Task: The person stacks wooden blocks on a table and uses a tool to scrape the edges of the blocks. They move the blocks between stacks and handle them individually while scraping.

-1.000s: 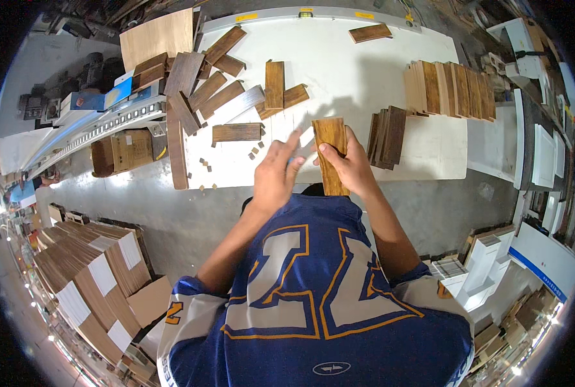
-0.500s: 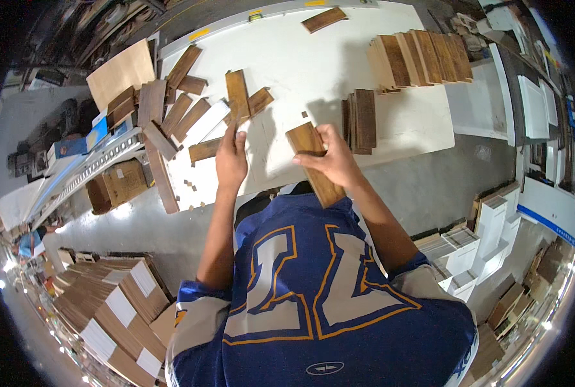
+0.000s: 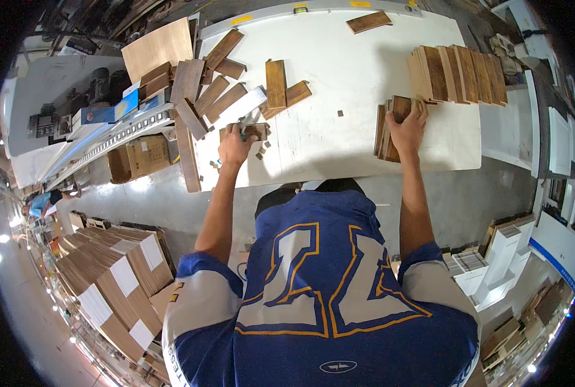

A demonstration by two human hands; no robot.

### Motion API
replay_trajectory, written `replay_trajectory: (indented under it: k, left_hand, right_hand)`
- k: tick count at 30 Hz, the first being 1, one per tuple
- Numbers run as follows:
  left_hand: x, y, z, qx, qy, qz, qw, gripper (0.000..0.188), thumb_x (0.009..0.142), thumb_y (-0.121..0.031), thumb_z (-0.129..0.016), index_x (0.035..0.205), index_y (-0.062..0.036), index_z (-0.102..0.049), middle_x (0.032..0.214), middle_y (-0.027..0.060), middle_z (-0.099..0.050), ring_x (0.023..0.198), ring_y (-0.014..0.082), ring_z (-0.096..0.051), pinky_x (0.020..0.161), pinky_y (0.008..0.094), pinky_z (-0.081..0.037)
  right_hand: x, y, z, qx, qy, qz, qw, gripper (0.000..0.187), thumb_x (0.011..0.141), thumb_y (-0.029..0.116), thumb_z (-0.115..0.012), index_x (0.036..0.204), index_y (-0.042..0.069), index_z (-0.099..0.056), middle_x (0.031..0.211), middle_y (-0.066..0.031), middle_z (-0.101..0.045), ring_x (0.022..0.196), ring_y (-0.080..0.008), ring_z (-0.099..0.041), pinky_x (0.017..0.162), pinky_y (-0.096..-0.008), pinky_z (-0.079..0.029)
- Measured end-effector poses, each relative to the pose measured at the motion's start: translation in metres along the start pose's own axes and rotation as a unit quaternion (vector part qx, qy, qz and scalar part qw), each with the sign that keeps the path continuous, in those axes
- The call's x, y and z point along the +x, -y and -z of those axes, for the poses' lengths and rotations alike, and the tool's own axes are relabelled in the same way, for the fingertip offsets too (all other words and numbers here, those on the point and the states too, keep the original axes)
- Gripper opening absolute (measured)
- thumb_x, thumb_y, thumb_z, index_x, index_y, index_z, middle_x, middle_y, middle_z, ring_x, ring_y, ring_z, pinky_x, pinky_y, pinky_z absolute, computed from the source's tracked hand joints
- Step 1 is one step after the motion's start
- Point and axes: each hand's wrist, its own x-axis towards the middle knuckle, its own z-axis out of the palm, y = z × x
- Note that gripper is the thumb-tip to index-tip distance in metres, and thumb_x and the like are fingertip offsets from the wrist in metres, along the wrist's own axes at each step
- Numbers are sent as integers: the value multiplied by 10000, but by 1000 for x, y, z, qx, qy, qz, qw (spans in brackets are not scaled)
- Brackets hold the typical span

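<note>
My right hand (image 3: 407, 131) is at the right of the white table, its fingers wrapped over the end of a dark brown wood plank (image 3: 399, 108). That plank stands against a short row of similar planks (image 3: 384, 143). At the left, my left hand (image 3: 234, 149) is closed beside a short brown wood piece (image 3: 256, 131). A bit of blue shows at its fingers, but what it holds is mostly hidden. Small square wood chips (image 3: 260, 153) lie next to this hand. Just beyond it, two brown planks (image 3: 276, 84) lie crossed.
A longer row of planks (image 3: 461, 74) stands at the table's far right. Mixed wood pieces (image 3: 226, 103) are heaped at the left, near a light board (image 3: 158, 51). A single plank (image 3: 368, 22) lies by the far edge. An open cardboard box (image 3: 139, 160) sits beyond the left edge.
My right hand has carried its plank right to the short row. My left hand has come down beside the short wood piece. The view has shifted, so the table appears farther right.
</note>
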Motion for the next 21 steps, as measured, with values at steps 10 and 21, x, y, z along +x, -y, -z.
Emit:
replay_trajectory:
  k: [10,21]
  left_hand:
    - [23,15,-15,34,73,-21,997,680,906,-269,-875,1536,-215,-625,1588,92,-579,1158,429,-759,986,552,-632]
    - [-65,-124,18,-260,-42,8,965,626,919,-511,-881,1169,38,-714,1140,280,-717,1029,497,-724,875,532,-578]
  right_hand:
    - [-53,107,-12,240,124,131,954,872,1008,483,-824,1606,-19,-435,1668,-291,-421,1519,-417,-478,1265,-591,-395]
    - [-113,156,-54,568,489,-64,659,887,1137,598,-580,1804,180,-173,1768,-178,-347,1572,-342,-451,1268,-487,-396]
